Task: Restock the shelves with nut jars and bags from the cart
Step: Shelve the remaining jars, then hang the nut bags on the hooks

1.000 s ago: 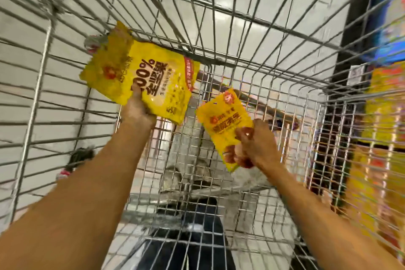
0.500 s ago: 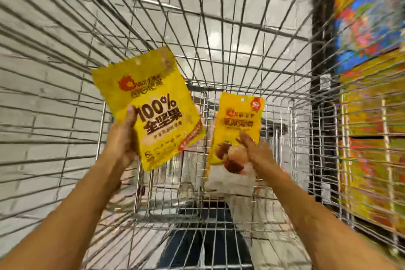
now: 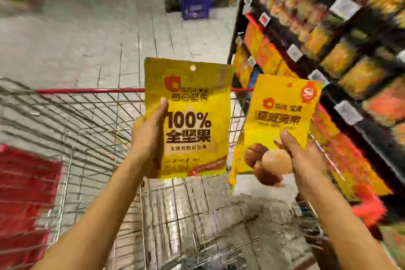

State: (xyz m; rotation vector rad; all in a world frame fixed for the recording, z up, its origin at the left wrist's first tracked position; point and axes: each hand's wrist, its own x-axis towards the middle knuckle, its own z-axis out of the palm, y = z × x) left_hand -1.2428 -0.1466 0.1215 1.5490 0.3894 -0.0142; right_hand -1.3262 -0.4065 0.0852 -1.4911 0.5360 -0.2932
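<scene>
While held upright | lg bag (image 3: 197, 94): L hand (image 3: 149, 136) | sm bag (image 3: 282, 103): R hand (image 3: 306, 160)

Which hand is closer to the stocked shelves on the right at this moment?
Right. The right hand, pinching the smaller yellow bag, is just left of the shelves. The left hand, gripping the larger bag, is farther left, above the cart.
</scene>
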